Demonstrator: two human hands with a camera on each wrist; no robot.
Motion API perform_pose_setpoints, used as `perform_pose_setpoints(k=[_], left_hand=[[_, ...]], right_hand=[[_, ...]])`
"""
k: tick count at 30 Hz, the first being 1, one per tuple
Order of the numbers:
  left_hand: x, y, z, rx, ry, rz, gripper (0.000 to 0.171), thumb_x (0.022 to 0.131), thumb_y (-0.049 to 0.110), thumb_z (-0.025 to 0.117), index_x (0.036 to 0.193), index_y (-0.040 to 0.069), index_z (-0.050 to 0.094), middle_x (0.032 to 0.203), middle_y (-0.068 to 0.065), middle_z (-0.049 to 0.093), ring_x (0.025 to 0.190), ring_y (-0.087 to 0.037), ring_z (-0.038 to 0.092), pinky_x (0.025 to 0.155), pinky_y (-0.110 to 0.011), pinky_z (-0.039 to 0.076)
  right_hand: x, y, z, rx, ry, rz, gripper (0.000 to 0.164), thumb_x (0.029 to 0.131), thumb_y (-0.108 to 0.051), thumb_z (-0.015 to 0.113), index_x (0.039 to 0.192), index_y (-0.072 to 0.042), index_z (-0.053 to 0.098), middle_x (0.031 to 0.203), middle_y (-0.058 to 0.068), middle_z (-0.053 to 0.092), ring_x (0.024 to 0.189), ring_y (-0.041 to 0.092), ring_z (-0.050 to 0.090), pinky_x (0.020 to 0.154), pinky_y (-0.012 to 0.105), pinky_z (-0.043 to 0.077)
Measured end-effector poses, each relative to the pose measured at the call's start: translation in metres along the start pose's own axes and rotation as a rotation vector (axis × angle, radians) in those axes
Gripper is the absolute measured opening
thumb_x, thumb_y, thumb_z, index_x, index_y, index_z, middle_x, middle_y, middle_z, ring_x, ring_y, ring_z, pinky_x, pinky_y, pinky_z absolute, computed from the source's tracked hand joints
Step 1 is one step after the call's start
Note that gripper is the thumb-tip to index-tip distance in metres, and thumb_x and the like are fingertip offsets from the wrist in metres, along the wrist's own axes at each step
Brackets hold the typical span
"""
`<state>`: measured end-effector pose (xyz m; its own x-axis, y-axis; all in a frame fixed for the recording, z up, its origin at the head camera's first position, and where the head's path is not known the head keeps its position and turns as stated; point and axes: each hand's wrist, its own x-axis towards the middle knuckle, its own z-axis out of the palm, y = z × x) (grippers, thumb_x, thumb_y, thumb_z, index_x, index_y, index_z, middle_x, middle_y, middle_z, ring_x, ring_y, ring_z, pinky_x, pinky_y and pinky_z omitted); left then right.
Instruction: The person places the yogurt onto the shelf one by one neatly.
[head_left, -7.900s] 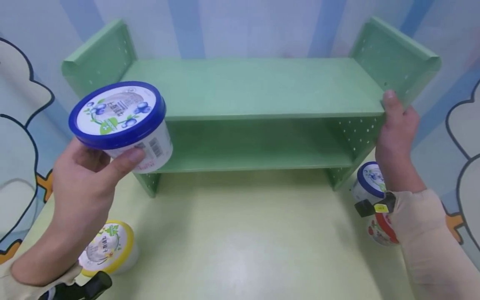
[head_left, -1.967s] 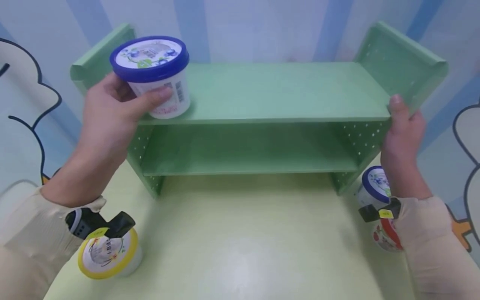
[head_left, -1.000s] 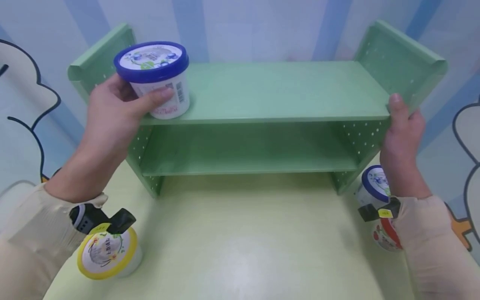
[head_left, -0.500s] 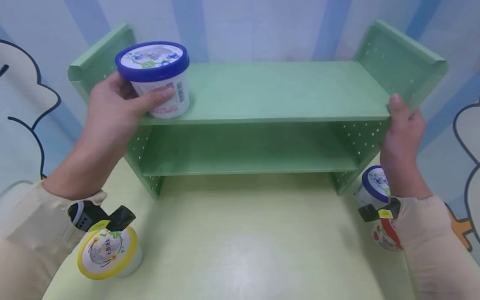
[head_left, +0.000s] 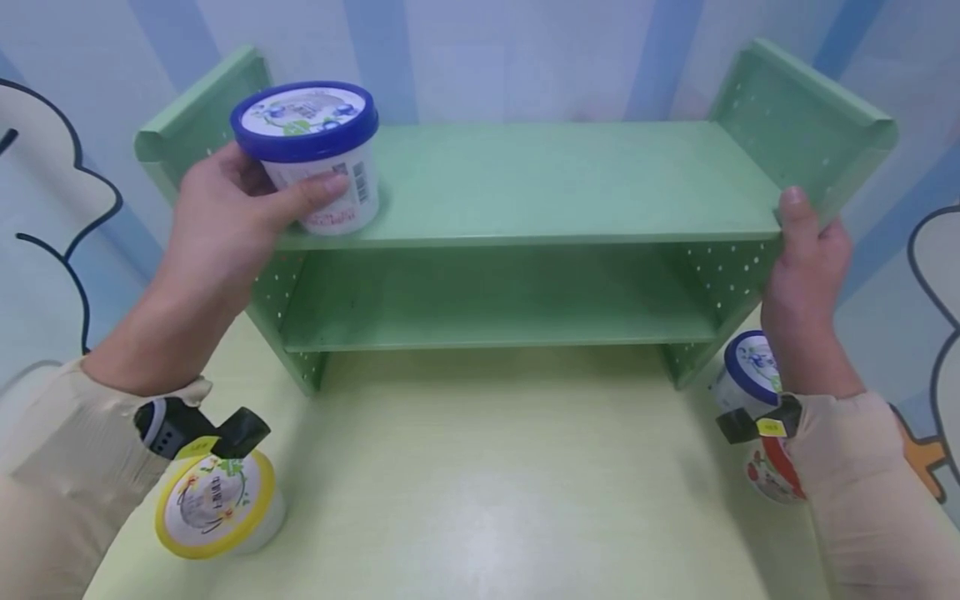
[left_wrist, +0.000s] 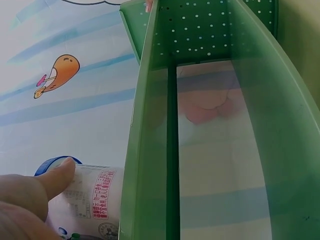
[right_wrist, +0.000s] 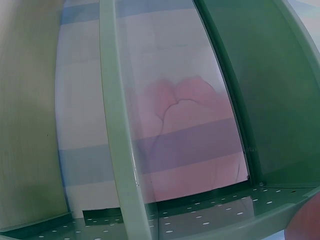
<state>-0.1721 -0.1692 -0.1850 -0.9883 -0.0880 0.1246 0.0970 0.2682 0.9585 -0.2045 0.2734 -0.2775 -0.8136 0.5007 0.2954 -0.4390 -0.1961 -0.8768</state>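
My left hand (head_left: 225, 204) holds a white lidded tub (head_left: 311, 148) with a blue rim and blueberry pictures, its thumb across the barcode side. Upright, the tub stands at the left end of the top board of a green two-tier shelf (head_left: 540, 179). In the left wrist view the base of the tub (left_wrist: 95, 200) meets the top board; the fingers behind the tub are mostly hidden. My right hand (head_left: 806, 267) grips the right side panel of the shelf, thumb by the front edge of the top board. Only a bit of the right hand (right_wrist: 305, 222) shows in the right wrist view.
A yellow-lidded tub (head_left: 217, 508) stands on the pale table (head_left: 487, 467) at front left. Right of the shelf are another blue-lidded tub (head_left: 750, 371) and a red-lidded tub (head_left: 772, 475), partly behind the right forearm. A striped cartoon wall (head_left: 502, 58) rises behind.
Since the earliest frame, the left hand has carried the blue-lidded tub up and away onto the top board. Over the last two seconds both hands hardly move.
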Motion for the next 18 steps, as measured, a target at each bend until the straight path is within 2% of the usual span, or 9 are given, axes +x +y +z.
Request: perform_pose_setpoints(k=[6,12,18], left_hand=[[0.0013,-0.0004,-0.0001,0.013,-0.003,0.001,0.071,0.082,0.029,0.081,0.144,0.018,0.047,0.144,-0.003,0.049,0.131,-0.018,0.044,0.112,-0.035,0.029],[0.0010,-0.0014,-0.0003,0.020,-0.021,0.007,0.073,0.083,0.030,0.080,0.146,0.019,0.044,0.145,-0.003,0.048,0.132,-0.018,0.043,0.113,-0.037,0.027],[-0.0001,-0.0014,-0.0003,0.028,-0.027,0.016,0.071,0.084,0.029,0.080,0.145,0.018,0.045,0.144,-0.003,0.049,0.130,-0.019,0.045,0.111,-0.037,0.030]], right_hand=[[0.0001,-0.0020,0.0002,-0.010,-0.003,0.020,0.033,0.095,-0.027,0.067,0.119,-0.006,0.061,0.111,0.010,0.066,0.101,0.020,0.063,0.092,0.030,0.047],[-0.0008,-0.0021,0.0008,-0.006,0.014,0.028,0.031,0.095,-0.026,0.067,0.117,-0.005,0.061,0.107,0.009,0.066,0.097,0.018,0.064,0.089,0.029,0.048],[-0.0009,-0.0020,0.0006,-0.013,0.018,0.031,0.031,0.095,-0.027,0.067,0.116,-0.006,0.061,0.106,0.009,0.066,0.097,0.018,0.064,0.088,0.028,0.048]])
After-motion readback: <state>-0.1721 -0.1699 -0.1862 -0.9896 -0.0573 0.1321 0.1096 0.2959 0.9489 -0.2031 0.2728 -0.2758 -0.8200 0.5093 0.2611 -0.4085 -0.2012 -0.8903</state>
